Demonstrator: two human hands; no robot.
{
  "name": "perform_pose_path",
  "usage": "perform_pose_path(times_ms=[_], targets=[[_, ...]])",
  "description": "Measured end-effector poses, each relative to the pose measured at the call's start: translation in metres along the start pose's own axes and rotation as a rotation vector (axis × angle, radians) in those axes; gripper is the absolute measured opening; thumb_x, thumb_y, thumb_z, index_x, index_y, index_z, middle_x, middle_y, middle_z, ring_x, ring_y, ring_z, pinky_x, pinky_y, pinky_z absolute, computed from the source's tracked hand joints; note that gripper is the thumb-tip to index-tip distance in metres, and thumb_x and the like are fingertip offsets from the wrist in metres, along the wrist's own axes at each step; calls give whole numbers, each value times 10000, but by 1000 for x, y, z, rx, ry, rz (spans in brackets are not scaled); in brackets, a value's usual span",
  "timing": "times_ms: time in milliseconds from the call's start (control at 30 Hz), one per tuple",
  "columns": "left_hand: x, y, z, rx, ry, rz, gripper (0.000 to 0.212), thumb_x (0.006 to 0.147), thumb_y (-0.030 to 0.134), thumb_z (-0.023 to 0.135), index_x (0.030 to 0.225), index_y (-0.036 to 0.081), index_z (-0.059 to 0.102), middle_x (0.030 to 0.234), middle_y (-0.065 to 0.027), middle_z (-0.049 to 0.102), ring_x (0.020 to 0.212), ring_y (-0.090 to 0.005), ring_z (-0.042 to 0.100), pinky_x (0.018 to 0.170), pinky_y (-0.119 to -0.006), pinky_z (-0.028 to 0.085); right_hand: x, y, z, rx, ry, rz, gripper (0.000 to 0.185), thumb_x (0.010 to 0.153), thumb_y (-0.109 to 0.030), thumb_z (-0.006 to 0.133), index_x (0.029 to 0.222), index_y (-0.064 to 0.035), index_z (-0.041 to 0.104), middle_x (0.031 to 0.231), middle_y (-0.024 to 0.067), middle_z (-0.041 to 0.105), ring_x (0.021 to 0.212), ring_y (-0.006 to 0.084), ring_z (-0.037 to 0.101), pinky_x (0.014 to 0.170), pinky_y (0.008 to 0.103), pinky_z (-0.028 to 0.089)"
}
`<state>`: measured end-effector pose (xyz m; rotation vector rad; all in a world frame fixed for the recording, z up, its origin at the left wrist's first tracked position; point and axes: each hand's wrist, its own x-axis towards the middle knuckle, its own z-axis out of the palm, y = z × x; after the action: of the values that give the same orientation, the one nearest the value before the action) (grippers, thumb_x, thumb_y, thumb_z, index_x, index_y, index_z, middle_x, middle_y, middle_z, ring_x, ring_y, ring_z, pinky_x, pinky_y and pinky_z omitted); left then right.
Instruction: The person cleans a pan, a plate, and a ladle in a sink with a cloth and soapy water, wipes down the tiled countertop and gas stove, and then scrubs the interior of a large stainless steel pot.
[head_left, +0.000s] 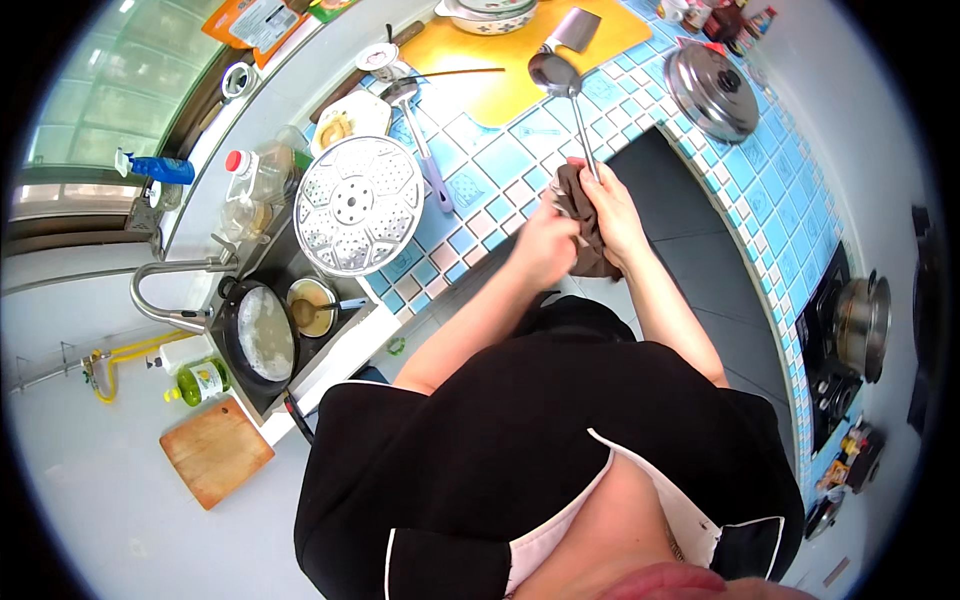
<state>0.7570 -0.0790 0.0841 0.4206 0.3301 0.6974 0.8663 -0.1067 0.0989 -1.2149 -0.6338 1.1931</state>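
A metal ladle is held bowl-up by my right hand, its handle running down into the fingers. Bunched around the lower handle is a dark brown cloth, which hangs below both hands. My left hand, slightly blurred, grips the cloth from the other side. The lower end of the handle is hidden by cloth and fingers. Both hands are in front of the counter's edge, above the floor. Beyond the ladle's bowl, a cleaver lies on a yellow mat.
A perforated steamer tray sits at the counter's sink end, near a lilac-handled utensil. In the sink are a wok of cloudy water and a bowl. A pot lid rests right; a pot stands on the stove.
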Motion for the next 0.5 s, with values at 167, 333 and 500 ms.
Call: perform_pose_path(times_ms=[167, 333, 500], targets=[[46, 18, -43, 878, 93, 462, 646, 730, -134, 466, 1333, 71, 362, 1200, -89, 481, 1117, -165, 479, 945, -302, 385, 28, -1, 41, 74, 107, 13, 249, 963, -219, 457, 1099, -20, 523, 1013, 34, 553, 877, 78, 494, 782, 217, 404], [69, 44, -64, 172, 59, 207, 547, 824, 183, 673, 1274, 56, 390, 1165, -51, 523, 1083, -181, 521, 936, -330, 416, 51, -12, 44, 298, 143, -95, 218, 963, -263, 447, 872, -67, 477, 1149, 79, 528, 1099, 160, 461, 914, 329, 366], [86, 65, -78, -205, -50, -68, 745, 856, 610, 438, 1189, -56, 470, 1157, -150, 556, 1105, -245, 511, 982, -364, 372, 78, 9, 39, 573, 50, 275, 203, 941, -227, 469, 882, -52, 553, 936, 69, 594, 949, 161, 537, 866, 321, 415]])
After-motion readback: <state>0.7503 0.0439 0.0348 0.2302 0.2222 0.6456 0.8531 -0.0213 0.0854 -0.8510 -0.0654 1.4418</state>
